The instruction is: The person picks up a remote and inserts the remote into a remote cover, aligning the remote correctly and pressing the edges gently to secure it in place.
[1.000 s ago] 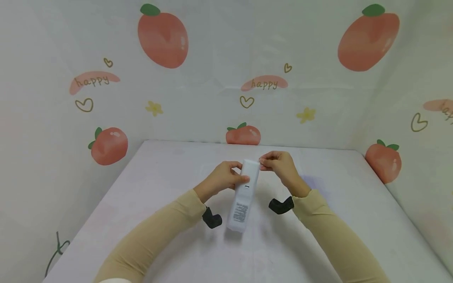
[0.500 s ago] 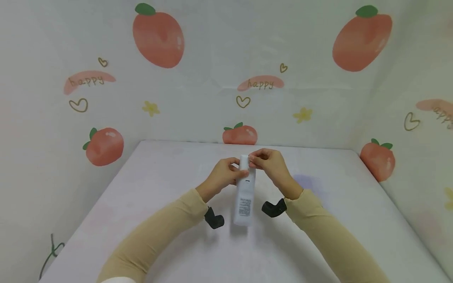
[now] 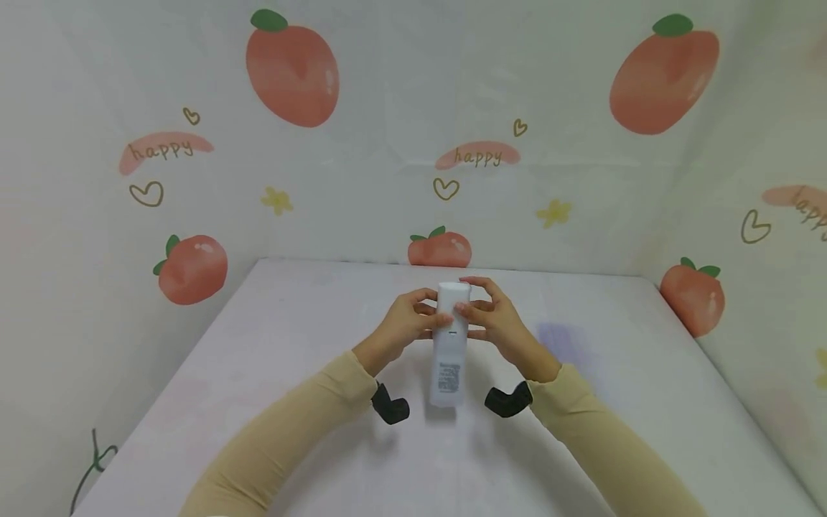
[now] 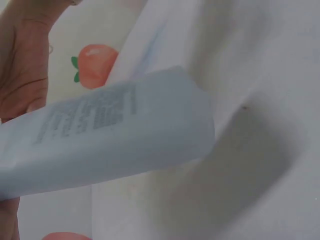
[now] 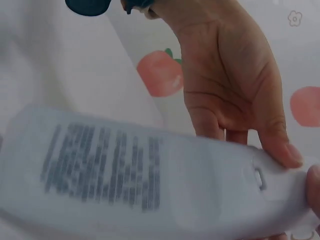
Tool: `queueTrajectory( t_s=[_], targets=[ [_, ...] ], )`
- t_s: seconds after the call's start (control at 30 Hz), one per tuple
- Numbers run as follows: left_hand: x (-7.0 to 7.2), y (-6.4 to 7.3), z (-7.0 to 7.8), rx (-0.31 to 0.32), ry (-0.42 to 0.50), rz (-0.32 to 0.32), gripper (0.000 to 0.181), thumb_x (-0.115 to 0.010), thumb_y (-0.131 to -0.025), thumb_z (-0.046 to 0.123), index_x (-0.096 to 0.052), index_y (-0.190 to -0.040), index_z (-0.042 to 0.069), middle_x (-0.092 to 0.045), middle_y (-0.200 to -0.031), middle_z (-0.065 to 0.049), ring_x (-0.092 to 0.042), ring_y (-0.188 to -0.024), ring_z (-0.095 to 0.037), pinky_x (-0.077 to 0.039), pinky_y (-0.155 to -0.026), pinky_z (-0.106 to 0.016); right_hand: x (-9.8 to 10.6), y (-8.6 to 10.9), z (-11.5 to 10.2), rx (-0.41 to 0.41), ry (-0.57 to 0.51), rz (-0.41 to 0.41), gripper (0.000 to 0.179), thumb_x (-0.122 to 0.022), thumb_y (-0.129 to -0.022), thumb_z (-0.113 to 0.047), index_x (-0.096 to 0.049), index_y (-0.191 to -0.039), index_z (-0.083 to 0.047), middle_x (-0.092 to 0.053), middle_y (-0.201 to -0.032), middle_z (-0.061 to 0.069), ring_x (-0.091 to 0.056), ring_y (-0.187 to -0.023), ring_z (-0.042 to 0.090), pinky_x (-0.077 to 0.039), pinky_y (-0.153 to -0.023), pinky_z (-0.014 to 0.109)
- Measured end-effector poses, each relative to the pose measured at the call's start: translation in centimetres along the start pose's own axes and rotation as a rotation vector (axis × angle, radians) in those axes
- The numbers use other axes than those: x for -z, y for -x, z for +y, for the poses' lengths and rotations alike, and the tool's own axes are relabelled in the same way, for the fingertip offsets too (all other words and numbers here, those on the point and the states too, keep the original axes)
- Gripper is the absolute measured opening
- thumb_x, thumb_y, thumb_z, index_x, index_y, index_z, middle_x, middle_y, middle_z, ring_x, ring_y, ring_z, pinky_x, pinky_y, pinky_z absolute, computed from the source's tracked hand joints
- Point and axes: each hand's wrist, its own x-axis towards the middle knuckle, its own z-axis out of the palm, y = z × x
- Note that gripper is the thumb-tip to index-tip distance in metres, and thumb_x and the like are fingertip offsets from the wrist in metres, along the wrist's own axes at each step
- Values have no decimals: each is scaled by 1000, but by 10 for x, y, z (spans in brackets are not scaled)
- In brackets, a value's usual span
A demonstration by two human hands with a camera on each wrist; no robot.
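In the head view, a long white remote control is held up over the table, its back towards me. The back carries a printed grey label and a small dark latch slot. My left hand grips the upper part from the left, thumb across the back. From the right, my right hand holds the same upper end, its thumb on the back and its fingers at the far side. The left wrist view shows the remote's lower end above its shadow. Close up in the right wrist view, my right thumb presses beside the slot.
A white table spreads under both hands, with a faint purple patch at the right. Behind stands a white cloth backdrop printed with red fruit. Black wrist cameras sit below the hands. A green cord hangs at the left.
The remote control has swung from a slant to nearly straight up and down in the head view. My right hand has gone from its top right corner to a wider hold round its upper end.
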Motion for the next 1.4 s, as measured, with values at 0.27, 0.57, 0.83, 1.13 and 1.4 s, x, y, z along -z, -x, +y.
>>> queueTrajectory(
  t_s=[0.27,0.57,0.83,1.13,1.4],
  targets=[
    [8,3,-2,-76,12,21,45,-68,-90,10,-47,-131,12,-53,-120,-19,-63,-99,-29,-57,-85,-37,1,2,8,53,-46,54,59,-65,-93,-9,-36,-144,-15,-67,-95,-2,-67,-86,16,-57,-81,46],
    [11,-4,10,33,72,-48,23,-59,-96,8,-62,-110,-9,-61,-80,-2,-59,-66,-8,-55,-66,-20,2,3,11,86,-62,15,54,-65,-93,-10,-41,-140,-19,-64,-106,3,-64,-96,19,-55,-85,48],
    [12,-9,11,131,68,-84,26,-58,-97,10,-63,-116,-6,-64,-86,-5,-62,-72,-11,-57,-73,-23,3,4,12,121,-89,-28,51,-64,-93,-7,-43,-138,-16,-62,-108,0,-63,-99,16,-56,-83,43],
    [16,-10,16,187,81,-170,28,-56,-97,5,-61,-118,-12,-65,-83,-5,-62,-74,-12,-56,-75,-23,5,6,11,147,-86,-60,48,-63,-93,-5,-44,-136,-16,-62,-110,0,-63,-100,16,-56,-83,41],
    [20,-11,18,177,-19,-239,25,-56,-96,1,-62,-114,-15,-64,-90,-9,-62,-73,-13,-57,-77,-25,2,5,13,160,-61,-85,51,-65,-91,-3,-43,-137,-7,-63,-102,-1,-64,-95,13,-56,-80,34]
  ],
)
